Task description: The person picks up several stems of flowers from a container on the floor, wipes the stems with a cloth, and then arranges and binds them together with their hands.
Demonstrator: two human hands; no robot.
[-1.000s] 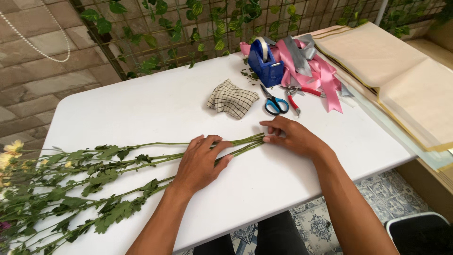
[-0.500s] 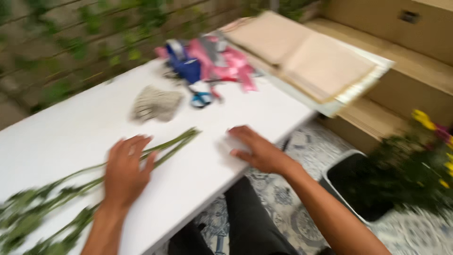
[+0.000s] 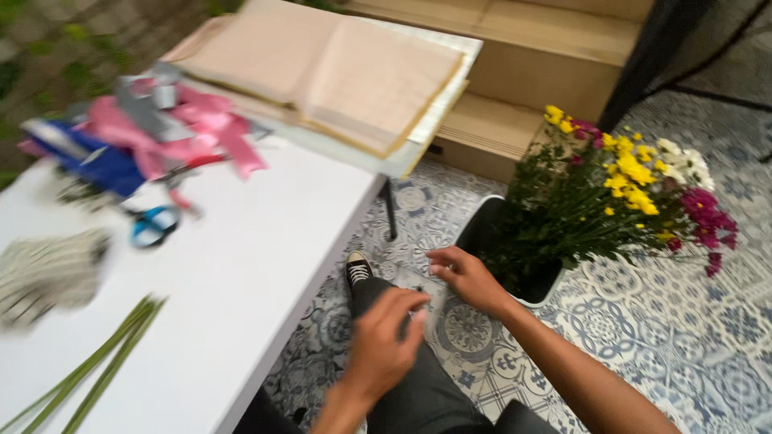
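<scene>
My right hand is stretched out over the patterned floor, fingers apart and holding nothing, close to a dark bucket of yellow, white and magenta flowers. Nearer to me, my left hand hovers above my knee off the table's edge, its fingers loosely curled with nothing in them. Long green flower stems lie on the white table at the lower left, away from both hands.
On the table lie a checked cloth, blue-handled scissors, pink ribbons, a blue box and a stack of tan paper sheets. Wooden steps rise behind. My shoe rests on the tiled floor.
Both hands left the stems on the table and moved right. The view swung right, so the flower bucket came into sight. My right hand reached out toward it.
</scene>
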